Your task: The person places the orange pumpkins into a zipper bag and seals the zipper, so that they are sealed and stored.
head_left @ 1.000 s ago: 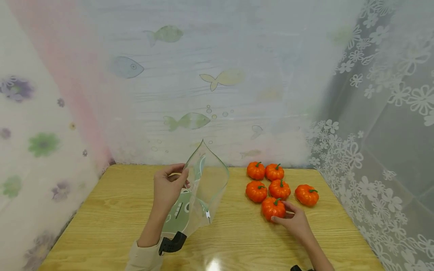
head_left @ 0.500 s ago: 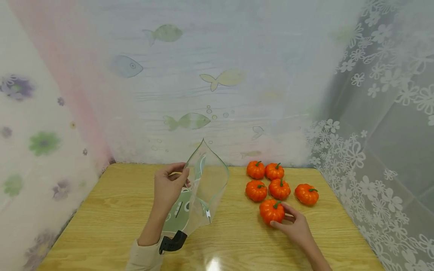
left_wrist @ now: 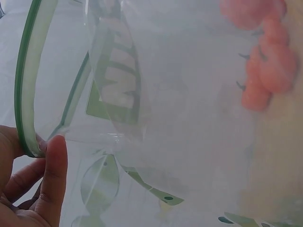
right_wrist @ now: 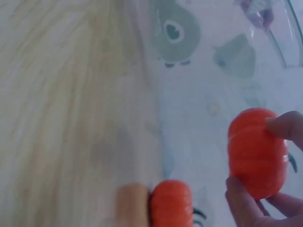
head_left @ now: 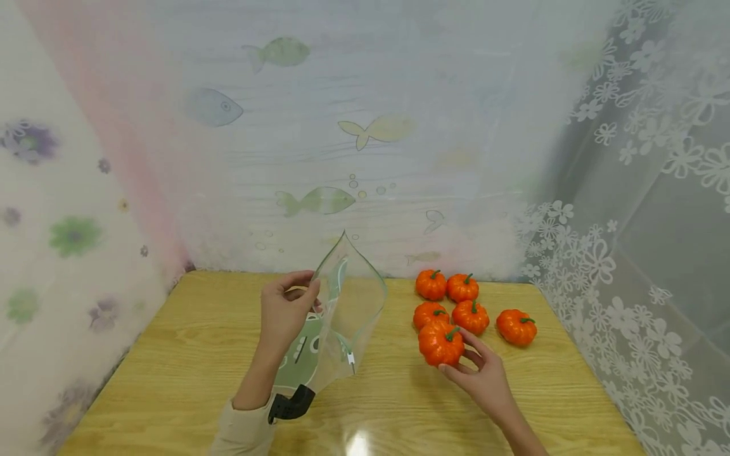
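One pumpkin [head_left: 439, 343] in right fingers [right_wrist: 242, 202], five on wooden table [head_left: 188, 354]; left fingers [left_wrist: 54, 182] pinch bag [head_left: 356, 304]; printed backdrop [head_left: 433, 82] (curtain, perhaps).

Between the clear zip bag [head_left: 358, 297] and the orange toy pumpkin [head_left: 439, 345] in the right hand [head_left: 483, 375], a sideways path lay open above the wood-grain tabletop [head_left: 382, 411]. The bag's mouth gaped, with room between its two sides, but the left hand [head_left: 287, 310] blocked its left rim. Beyond the held pumpkin, four clustered pumpkins [head_left: 470, 318] obstructed the way; only a narrow gap separated them from the outlying pumpkin [head_left: 516, 329]. The fish-print backdrop [head_left: 485, 126] closed off the table's far edge.
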`<state>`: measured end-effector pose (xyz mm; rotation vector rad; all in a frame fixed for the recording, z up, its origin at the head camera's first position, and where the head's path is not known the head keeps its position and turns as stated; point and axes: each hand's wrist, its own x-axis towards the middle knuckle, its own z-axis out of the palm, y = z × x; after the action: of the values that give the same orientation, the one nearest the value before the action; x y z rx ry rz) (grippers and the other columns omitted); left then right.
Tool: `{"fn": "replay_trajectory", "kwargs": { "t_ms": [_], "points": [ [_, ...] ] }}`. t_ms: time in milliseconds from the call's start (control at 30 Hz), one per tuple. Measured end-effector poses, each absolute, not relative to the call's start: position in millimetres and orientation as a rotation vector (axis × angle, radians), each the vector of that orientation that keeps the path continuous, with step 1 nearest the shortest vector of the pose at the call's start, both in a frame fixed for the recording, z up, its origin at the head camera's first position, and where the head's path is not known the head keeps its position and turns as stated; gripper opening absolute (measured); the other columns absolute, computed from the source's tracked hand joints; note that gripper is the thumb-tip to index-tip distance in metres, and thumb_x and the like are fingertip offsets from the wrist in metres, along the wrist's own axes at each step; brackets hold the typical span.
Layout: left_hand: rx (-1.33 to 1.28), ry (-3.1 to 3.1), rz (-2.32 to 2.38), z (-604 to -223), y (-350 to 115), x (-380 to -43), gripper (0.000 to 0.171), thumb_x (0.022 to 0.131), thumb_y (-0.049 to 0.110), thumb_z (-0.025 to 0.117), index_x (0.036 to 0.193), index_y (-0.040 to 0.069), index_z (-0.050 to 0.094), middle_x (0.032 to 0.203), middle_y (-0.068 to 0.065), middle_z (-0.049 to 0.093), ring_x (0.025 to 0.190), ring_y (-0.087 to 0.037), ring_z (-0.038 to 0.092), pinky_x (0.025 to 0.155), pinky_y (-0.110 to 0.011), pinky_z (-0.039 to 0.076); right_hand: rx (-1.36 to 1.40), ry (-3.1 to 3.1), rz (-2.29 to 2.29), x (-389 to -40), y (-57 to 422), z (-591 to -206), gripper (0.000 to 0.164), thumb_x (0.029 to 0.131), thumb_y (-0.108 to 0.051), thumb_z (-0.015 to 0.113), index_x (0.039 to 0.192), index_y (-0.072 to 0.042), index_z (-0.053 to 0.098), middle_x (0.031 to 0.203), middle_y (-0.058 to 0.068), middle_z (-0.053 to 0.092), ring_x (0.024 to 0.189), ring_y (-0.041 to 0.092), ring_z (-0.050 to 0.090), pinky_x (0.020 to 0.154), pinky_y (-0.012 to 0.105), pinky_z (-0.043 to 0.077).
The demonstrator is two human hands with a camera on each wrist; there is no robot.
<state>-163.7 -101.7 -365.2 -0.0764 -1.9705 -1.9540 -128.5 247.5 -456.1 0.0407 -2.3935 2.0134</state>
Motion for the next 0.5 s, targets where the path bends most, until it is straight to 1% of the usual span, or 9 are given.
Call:
{"fn": "replay_trajectory", "kwargs": {
  "t_ms": [100,200,333,433,500],
  "points": [
    [-0.064,-1.978,-1.950,-364,-101,-162,0.021,0.094,-0.003,0.068,0.114,-0.009,0.070,0.089,-0.009,0.066,0.055,-0.007,0.064,0.056,-0.023,0.058,0.184,-2.323,2.033,-132,238,-447,0.079,0.081,0.002,0.082,0.151,-0.005,0.046,0.149,0.011,0.046,0.113,0.007,0.062,0.087,0.028,0.059],
    [-0.058,-1.978,-1.955,-363,-101,-161,0.020,0.094,-0.003,0.068,0.113,-0.009,0.070,0.089,-0.008,0.066,0.056,-0.007,0.064,0.057,-0.023,0.058,0.321,-2.266,2.029,-135,230,-433,0.079,0.082,0.004,0.081,0.151,-0.003,0.044,0.147,0.004,0.049,0.118,0.005,0.061,0.088,0.028,0.060],
    [-0.058,-1.966,-1.964,-362,-100,-159,0.018,0.094,-0.004,0.068,0.112,-0.009,0.070,0.088,-0.007,0.065,0.055,-0.007,0.064,0.057,-0.023,0.059,0.497,-2.178,2.026,-137,224,-408,0.078,0.081,0.010,0.078,0.150,0.001,0.043,0.144,-0.003,0.052,0.120,0.006,0.062,0.087,0.027,0.060],
    [-0.060,-1.959,-1.962,-361,-99,-158,0.018,0.094,-0.005,0.068,0.112,-0.009,0.070,0.087,-0.007,0.065,0.055,-0.008,0.064,0.057,-0.024,0.059,0.611,-2.127,1.997,-138,219,-387,0.079,0.080,0.014,0.077,0.150,0.002,0.044,0.144,-0.003,0.053,0.119,0.009,0.063,0.085,0.026,0.060],
    [-0.060,-1.961,-1.953,-359,-98,-157,0.019,0.094,-0.004,0.068,0.112,-0.010,0.070,0.086,-0.007,0.065,0.055,-0.008,0.064,0.057,-0.024,0.059,0.652,-2.118,1.963,-138,216,-376,0.080,0.078,0.015,0.078,0.150,0.001,0.045,0.142,-0.002,0.054,0.117,0.009,0.063,0.085,0.025,0.060]
  ]
}}
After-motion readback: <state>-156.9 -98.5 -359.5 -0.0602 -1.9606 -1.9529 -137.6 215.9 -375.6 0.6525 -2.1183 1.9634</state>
